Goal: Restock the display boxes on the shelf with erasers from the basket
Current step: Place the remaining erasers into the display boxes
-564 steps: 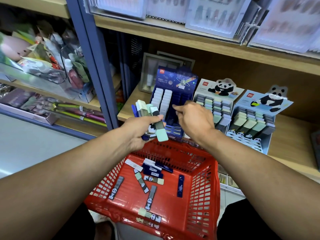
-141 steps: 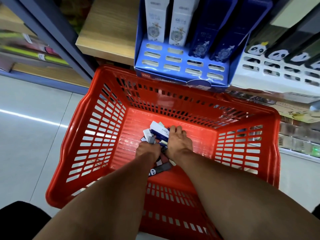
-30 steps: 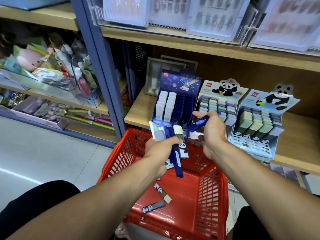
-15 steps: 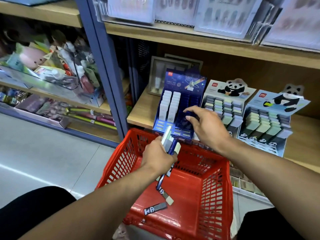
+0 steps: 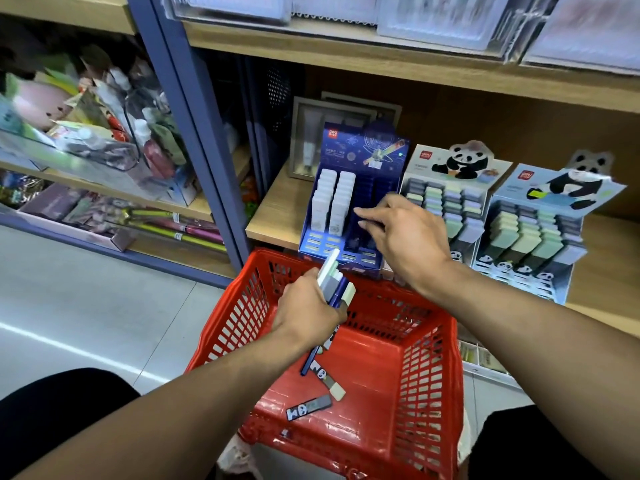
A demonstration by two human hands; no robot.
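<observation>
Above the red basket (image 5: 242,317), the left hand (image 5: 308,311) gripped a bunch of erasers (image 5: 334,282); the right hand (image 5: 403,237) reached, fingers loosely spread, at the blue display box (image 5: 360,161).

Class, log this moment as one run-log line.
left hand: grips eraser bundle | right hand: open at blue display box | red basket: two panda erasers

One head-worn wide view looks forward and down from close range, over both forearms, onto the red basket (image 5: 221,327) and wooden shelf (image 5: 277,206); edges look blurred.
</observation>
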